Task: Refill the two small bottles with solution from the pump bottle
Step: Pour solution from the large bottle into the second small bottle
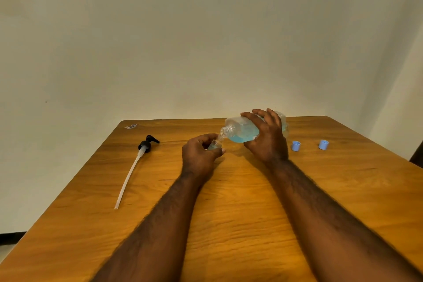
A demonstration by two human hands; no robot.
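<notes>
Currently the right hand (266, 142) is wrapped around the pump bottle (242, 130), fingers over the top, thumb underneath. The bottle is tipped nearly on its side above the far middle of the desk (229, 224), with its open threaded neck pointing left and slightly down. Blue solution (240, 138) is pooled along its lower side.

The left hand (199, 155) is clenched round a small bottle (215, 144), just left of the neck. The small bottle's mouth sits right at the pump bottle's neck; can't tell if they touch. Most of the small bottle is hidden by the fingers, so its fill level is unreadable.

The pump head (146, 144), black with a white dip tube (129, 178), lies flat near the left edge, tube running toward the near side. Two blue caps (296, 145) (323, 144) sit apart toward the far right corner, right of the right hand. A small scrap (131, 126) lies at the far left corner.
</notes>
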